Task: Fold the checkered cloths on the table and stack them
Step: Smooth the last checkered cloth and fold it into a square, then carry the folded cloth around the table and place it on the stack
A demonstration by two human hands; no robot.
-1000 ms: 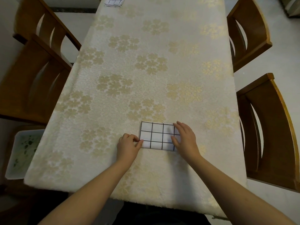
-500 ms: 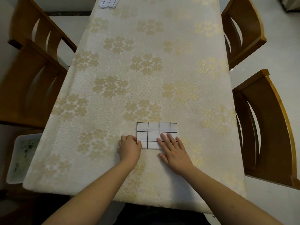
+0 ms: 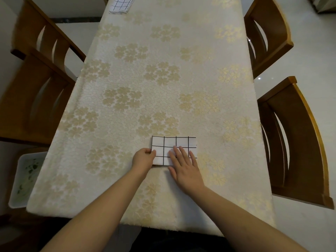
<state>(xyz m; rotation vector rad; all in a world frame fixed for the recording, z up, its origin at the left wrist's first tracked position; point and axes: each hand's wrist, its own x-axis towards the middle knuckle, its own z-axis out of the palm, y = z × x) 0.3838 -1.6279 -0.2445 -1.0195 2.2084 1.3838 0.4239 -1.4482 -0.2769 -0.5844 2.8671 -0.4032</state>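
**White-and-black checked cloth lies crosswise under both hands, ready for its next fold**

White fabric with a black grid, the folded checkered cloth (image 3: 174, 149) sits flat on the desk (image 3: 145, 79) near the person's edge, a little right of centre. Its long axis runs left to right across the person's front; its short sides face the two hands.

The left hand (image 3: 143, 159) is at the cloth's left short edge, fingers (image 3: 147, 151) curled and pinching that edge near the near-left corner. The right hand (image 3: 185, 168) lies palm down, its fingers (image 3: 179, 151) straight and spread, pressing the near-right part of the cloth while the heel of the hand rests on the desk just below it. So one end is grasped and the other half is pinned flat.

That is the relation the next move seems to turn on: the free far strip of cloth lies directly ahead of the right fingertips, and the pinched end lies to their left. If another fold is wanted, it would most likely carry the left end over to the right, across the long axis, with the left hand being the one already holding an edge.

A second checkered cloth (image 3: 121, 4) lies at the far end of the desk, well apart, near the left corner and partly cut off by the frame. Stacking looks not yet done, as the two cloths are separate.
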